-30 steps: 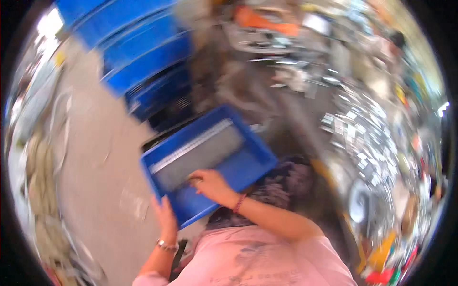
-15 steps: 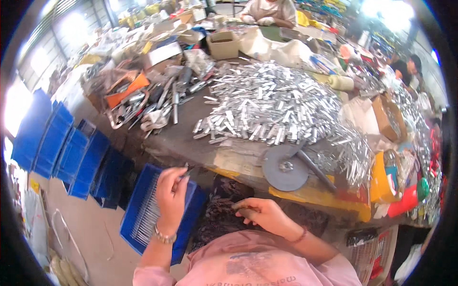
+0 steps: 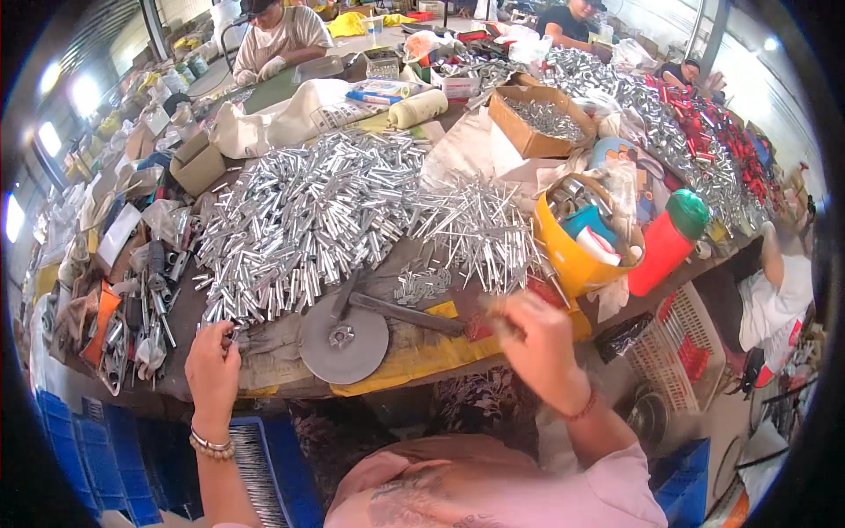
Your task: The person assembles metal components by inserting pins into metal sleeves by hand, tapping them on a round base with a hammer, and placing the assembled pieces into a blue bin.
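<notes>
My left hand is at the table's front edge, beside the near left corner of a heap of short silver metal tubes. Its thumb and fingers are pinched together, and what they hold is too small to make out. My right hand is smeared by motion, over the front edge close to a pile of thin metal rods and a yellow cut-open container. Whether its fingers hold anything is unclear. Between the hands lie a grey round disc and a dark bar.
Below my left forearm is a blue bin of thin rods. A red bottle with a green cap stands right of the yellow container. Farther back is a cardboard box of small metal parts. Tools crowd the left. Other people sit across the tables.
The view has turned to the right. My left hand has gone from above the blue bin to the tube heap, and my right hand from near my lap to the rod pile.
</notes>
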